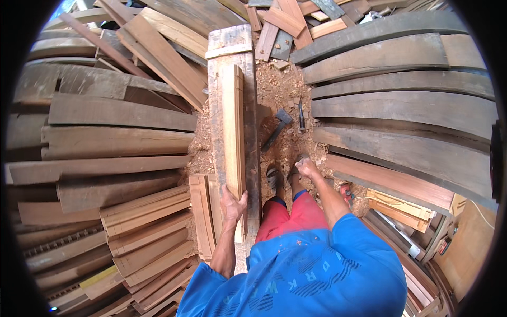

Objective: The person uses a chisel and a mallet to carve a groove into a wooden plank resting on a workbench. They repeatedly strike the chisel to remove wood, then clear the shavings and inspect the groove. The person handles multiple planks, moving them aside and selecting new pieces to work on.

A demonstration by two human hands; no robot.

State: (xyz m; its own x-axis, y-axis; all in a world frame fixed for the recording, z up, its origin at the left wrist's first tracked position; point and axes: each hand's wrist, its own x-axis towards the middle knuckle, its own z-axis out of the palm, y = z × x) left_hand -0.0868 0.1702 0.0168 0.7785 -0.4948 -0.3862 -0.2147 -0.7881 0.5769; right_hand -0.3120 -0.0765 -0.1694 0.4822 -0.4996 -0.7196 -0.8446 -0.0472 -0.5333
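Observation:
A long, pale wooden strip (232, 137) with grooves along its right side lies lengthwise on a worn workbench plank (217, 116). My left hand (233, 205) grips its near part, with the thumb over the right edge and the fingers at the left. Apart from the wood, my right hand (306, 167) is held closed above my feet; whatever its fingers hold, if anything, cannot be made out. Beyond it, on the shavings, lie a hammer (278, 128) with a dark head and a chisel-like tool (301, 116).
A cross strip (228, 50) sits on the plank's far end. Stacked boards (121, 142) line the left, and more boards (401, 108) line the right. Offcuts (285, 22) pile up at the back. A red power tool (346, 194) with a pale cord rests at my right.

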